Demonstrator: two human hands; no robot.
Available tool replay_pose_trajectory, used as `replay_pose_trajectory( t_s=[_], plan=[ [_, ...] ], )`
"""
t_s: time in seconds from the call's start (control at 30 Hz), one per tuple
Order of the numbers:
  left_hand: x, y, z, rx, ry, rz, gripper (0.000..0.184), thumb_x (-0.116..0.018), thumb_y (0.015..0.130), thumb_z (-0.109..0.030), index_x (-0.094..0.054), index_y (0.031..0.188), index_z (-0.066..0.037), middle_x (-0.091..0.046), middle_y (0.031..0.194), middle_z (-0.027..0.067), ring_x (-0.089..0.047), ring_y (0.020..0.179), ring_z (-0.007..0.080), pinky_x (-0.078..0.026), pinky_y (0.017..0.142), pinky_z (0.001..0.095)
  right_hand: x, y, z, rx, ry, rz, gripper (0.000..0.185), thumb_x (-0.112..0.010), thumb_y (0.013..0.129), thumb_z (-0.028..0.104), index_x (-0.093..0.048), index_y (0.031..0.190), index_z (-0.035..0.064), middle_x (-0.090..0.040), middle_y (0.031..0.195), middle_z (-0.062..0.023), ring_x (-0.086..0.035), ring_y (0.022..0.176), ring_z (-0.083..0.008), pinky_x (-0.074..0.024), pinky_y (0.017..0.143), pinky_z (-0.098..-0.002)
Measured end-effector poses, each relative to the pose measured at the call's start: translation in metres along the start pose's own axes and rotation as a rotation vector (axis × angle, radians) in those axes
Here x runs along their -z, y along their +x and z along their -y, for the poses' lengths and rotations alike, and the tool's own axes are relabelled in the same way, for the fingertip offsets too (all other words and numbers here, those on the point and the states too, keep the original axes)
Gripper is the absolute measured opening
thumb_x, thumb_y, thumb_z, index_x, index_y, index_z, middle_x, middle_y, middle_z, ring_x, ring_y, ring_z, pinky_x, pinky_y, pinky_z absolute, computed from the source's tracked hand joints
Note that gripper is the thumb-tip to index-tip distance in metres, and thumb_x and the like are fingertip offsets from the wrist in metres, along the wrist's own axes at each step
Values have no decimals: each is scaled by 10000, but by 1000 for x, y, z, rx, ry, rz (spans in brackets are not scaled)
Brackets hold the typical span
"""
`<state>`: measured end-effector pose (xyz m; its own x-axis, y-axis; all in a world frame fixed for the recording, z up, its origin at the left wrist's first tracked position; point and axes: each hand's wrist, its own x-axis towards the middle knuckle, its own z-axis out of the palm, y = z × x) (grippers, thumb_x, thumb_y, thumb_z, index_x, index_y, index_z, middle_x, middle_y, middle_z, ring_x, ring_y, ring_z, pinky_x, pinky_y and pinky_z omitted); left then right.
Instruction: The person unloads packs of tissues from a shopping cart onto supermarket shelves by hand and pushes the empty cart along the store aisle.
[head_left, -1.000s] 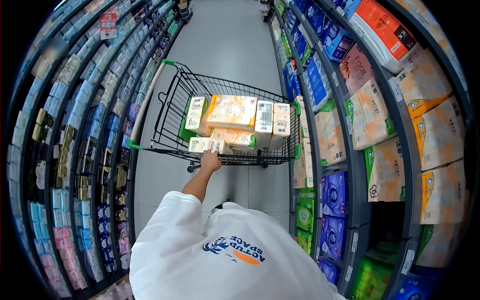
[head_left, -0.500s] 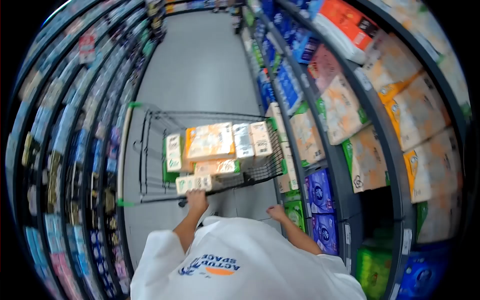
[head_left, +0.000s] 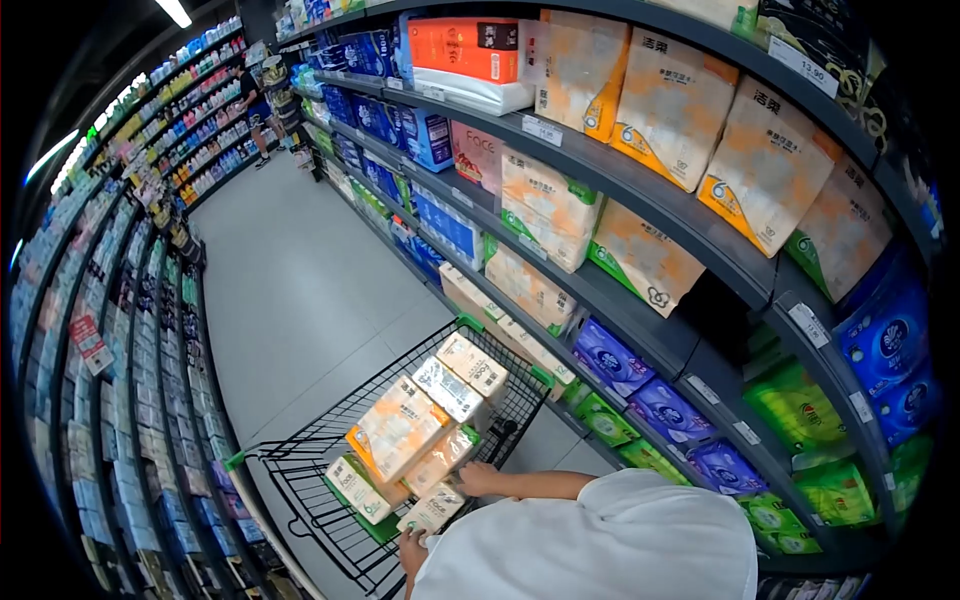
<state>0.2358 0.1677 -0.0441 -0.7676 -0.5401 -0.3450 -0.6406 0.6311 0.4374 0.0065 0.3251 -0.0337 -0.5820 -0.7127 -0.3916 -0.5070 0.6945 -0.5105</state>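
While one end of a small cream block-shaped pack with dark print (head_left: 432, 508) is touched by the curled fingers of the right hand (head_left: 478, 478), the other end seems to be covered by the left hand (head_left: 410, 548). So yeah, it looks like two-handed handling at the near side of the black wire cart with green corners (head_left: 468, 322). Whether either hand is really clamped on can't be told, as the fingertips are partly hidden. Just beyond the small pack, a big cream-and-orange plastic-wrapped pack (head_left: 398, 425) is seen lying tilted, with a silvery-white boxy pack (head_left: 448, 387) set to its right and a green-edged cream pack (head_left: 357, 490) to its left. Stocked dark grey shelves (head_left: 715, 222) are seen on the right. For the next move, I'd guess even support at both ends is called for, so the neighbours aren't nudged.
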Motion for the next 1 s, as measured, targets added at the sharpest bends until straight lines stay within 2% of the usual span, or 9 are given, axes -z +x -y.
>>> replay_pose_trajectory(
  t_s=[0.03,0.1,0.2,0.27,0.37,0.5,0.67,0.87,1.0],
  plan=[
    [-1,2,13,18,3,-10,287,-633,798,-113,-675,1081,-86,-539,1268,141,-508,1175,312,-428,971,394,-3,0,2,-65,28,119,415,-586,837,383,-656,995,5,-649,1022,-162,-595,1018,-305,-497,843,-423],
    [-4,8,40,77,-825,334,314,-606,807,-41,-641,1119,-30,-606,1169,124,-577,1077,250,-464,921,347,-10,-4,6,-119,49,253,458,-594,830,427,-657,1008,9,-658,1030,-170,-619,1002,-311,-506,826,-429],
    [36,0,50,259,-1129,3,360,-598,801,6,-596,1161,20,-643,1079,117,-604,993,204,-482,881,308,-31,-14,9,-75,-57,324,530,-615,795,500,-658,1022,23,-670,1044,-171,-650,970,-316,-517,797,-438],
    [12,-1,89,367,-1058,-4,419,-627,783,-22,-558,1188,56,-640,1079,154,-602,995,211,-480,866,290,-49,-11,4,-116,-95,326,558,-616,779,526,-659,1036,33,-673,1047,-162,-649,976,-309,-519,797,-423],
    [0,20,115,222,-296,255,502,-702,733,-143,-552,1134,118,-648,986,175,-627,876,199,-493,728,284,-42,-2,21,-165,-68,331,435,-617,787,403,-674,1011,35,-679,1038,-155,-661,950,-303,-522,786,-436],
    [-64,26,106,511,-691,258,513,-712,736,-174,-557,1135,108,-646,923,168,-635,801,220,-497,690,315,-68,-10,4,-208,-131,321,282,-607,761,210,-691,971,42,-685,1010,-160,-673,923,-298,-537,748,-432],
    [-15,57,69,729,-928,523,445,-694,788,-214,-571,1119,57,-639,918,172,-636,763,251,-515,690,338,-60,-9,20,-271,-105,271,252,-612,731,121,-695,954,39,-692,971,-161,-682,893,-298,-546,723,-420],
    [-22,56,74,750,-857,480,381,-671,815,-241,-595,1057,44,-634,819,126,-611,701,211,-508,669,327,-80,-1,19,-431,-48,24,355,-657,697,93,-628,1042,16,-681,1007,-177,-671,936,-309,-540,751,-425],
    [-51,62,98,640,-705,540,374,-655,820,-231,-602,1086,25,-623,834,68,-557,704,178,-473,681,326,-69,0,18,-351,-64,254,358,-674,696,94,-626,1042,12,-679,1014,-175,-671,939,-299,-538,750,-422]
  ],
)
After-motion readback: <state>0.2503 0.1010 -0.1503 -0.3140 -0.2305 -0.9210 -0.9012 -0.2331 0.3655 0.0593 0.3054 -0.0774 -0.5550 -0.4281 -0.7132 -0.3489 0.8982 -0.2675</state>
